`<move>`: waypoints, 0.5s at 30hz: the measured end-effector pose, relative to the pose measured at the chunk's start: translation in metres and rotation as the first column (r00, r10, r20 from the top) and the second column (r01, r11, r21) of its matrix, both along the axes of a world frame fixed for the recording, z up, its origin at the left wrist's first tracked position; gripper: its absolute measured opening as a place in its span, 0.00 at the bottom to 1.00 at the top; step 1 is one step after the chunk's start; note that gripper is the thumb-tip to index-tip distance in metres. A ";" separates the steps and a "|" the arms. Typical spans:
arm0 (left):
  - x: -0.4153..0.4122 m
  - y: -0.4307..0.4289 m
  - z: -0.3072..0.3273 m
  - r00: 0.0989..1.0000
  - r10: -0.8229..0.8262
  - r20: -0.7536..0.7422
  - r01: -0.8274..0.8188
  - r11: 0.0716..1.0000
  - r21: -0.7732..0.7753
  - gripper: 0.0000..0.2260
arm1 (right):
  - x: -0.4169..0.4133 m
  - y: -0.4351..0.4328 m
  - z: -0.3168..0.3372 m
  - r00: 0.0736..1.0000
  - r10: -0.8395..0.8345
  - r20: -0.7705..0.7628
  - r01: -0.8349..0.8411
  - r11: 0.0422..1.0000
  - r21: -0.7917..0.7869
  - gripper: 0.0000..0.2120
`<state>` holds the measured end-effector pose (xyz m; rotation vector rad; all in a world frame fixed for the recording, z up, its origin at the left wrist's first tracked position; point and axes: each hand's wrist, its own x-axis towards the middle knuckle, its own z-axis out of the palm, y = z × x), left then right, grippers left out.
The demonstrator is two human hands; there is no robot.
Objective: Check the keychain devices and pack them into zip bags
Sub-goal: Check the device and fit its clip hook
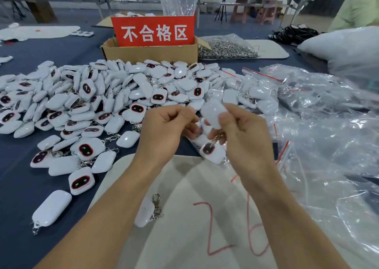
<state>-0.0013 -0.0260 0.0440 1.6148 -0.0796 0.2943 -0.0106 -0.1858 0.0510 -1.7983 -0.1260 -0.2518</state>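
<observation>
My right hand (244, 133) grips a white keychain device (213, 113), held up blurred above the table, its metal clasp hanging under my fingers. My left hand (166, 127) is beside it with fingers curled; what it pinches is hidden. Just below, a device with a dark red-rimmed face (211, 151) lies inside a clear zip bag (205, 141). A big heap of the same white devices (102, 96) covers the blue table to the left and behind. One more device with a clasp (146, 213) lies on the white mat (184, 217) under my left forearm.
A cardboard box with a red sign (152, 33) stands behind the heap. A bag of metal clasps (225, 48) lies to its right. Loose clear zip bags (328, 145), some filled, pile up on the right. A person in a green top (356, 8) is at the far right.
</observation>
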 end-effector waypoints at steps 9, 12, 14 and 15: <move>-0.031 -0.043 -0.009 0.989 -0.068 0.132 -0.052 0.676 0.735 0.17 | 0.006 -0.034 0.015 0.965 -0.214 -0.149 0.259 0.847 0.465 0.21; -0.033 -0.054 -0.011 0.951 -0.177 0.254 -0.143 0.477 0.867 0.15 | 0.004 -0.036 0.014 0.951 -0.294 -0.100 0.309 0.870 0.384 0.17; -0.035 -0.055 -0.011 0.945 -0.103 0.312 -0.221 0.501 0.837 0.08 | 0.004 -0.038 0.015 0.961 -0.266 -0.070 0.272 0.880 0.390 0.14; -0.035 -0.052 -0.011 0.958 -0.028 0.286 -0.225 0.550 0.805 0.06 | 0.003 -0.038 0.017 0.972 -0.233 -0.042 0.231 0.900 0.371 0.13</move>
